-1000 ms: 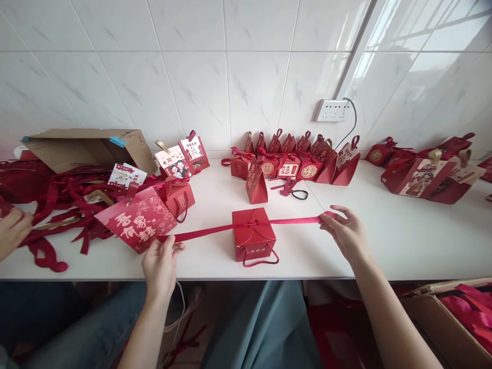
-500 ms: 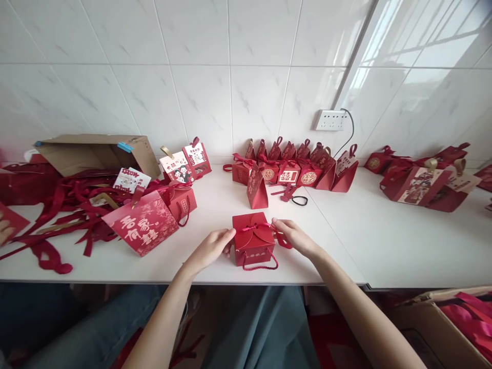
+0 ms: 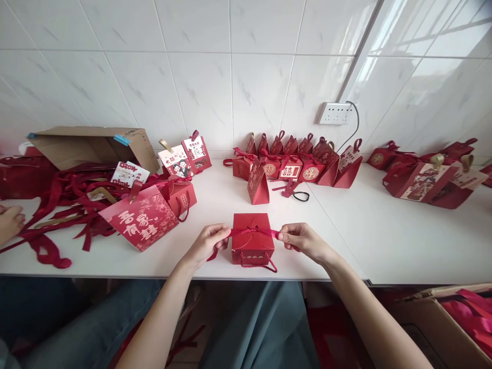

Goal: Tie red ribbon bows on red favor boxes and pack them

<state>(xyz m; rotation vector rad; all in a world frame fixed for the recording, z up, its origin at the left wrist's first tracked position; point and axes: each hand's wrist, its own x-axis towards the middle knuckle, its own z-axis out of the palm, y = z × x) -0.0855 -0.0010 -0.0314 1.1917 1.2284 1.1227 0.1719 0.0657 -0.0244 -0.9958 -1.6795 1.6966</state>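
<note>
In front of me on the white table a red gift box (image 3: 252, 246) stands upright, its petal-shaped flaps folded over the top and a twisted cord handle (image 3: 261, 266) hanging at its front. A red ribbon (image 3: 251, 230) runs across the lid, crossing at the middle. My left hand (image 3: 211, 243) pinches one end of it just left of the box. My right hand (image 3: 303, 241) pinches the other end on the right side. Between the two hands the ribbon is stretched out nearly straight.
Red boxes (image 3: 290, 169) stand in rows at the wall, more boxes (image 3: 426, 179) to the right. On the left lie loose ribbons (image 3: 49, 251), a cardboard box (image 3: 96, 146) and a large printed box (image 3: 140, 220). A co-worker's hand (image 3: 11, 224) is at the far left.
Both hands now grip the ribbon ends and have drawn them outward, pulling the ribbon taut over the lid. My left hand has left the box's side. The co-worker's red piece is out of view.
</note>
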